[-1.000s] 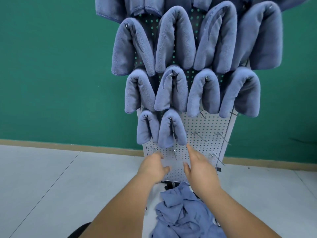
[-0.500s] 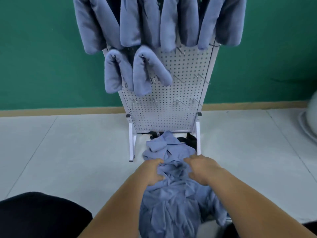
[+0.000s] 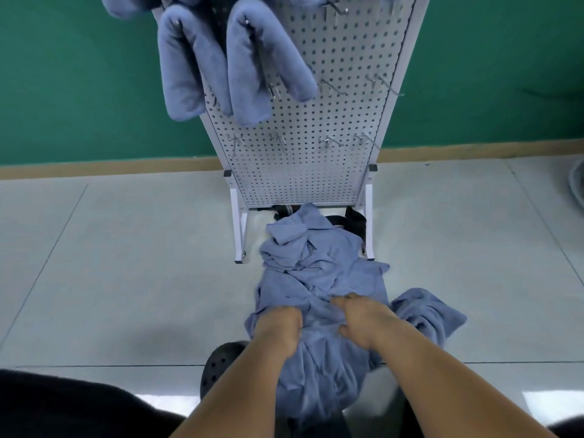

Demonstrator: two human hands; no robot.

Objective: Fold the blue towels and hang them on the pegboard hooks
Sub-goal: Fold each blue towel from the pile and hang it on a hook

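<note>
Figure: picking the next towel. The heap of blue towels [image 3: 316, 273] lay crumpled on the tiled floor [image 3: 126, 263], touching the foot of the pegboard [image 3: 316, 172] and running back between your forearms. Its long axis ran from the board towards you, and one lobe spilled off to your right. Your left hand [image 3: 279, 327] was curled into the cloth and gripped a bunch of it. Your right hand [image 3: 363, 322] lay on the cloth just beside it with the fingers [image 3: 346, 300] dug into a crease, though whether they pinched or only pressed could not be told. To do this step well, you probably needed to find a single hem or corner rather than a fistful, since the layers overlapped and a deep grab risked lifting several at once. You would then lift clear and shake the towel flat before folding. The two hung towels [image 3: 189, 67] draped as inverted U-shapes, fold uppermost and ends pointing down. Bare hooks [image 3: 328, 86] stood to their right and in the row below.
</note>
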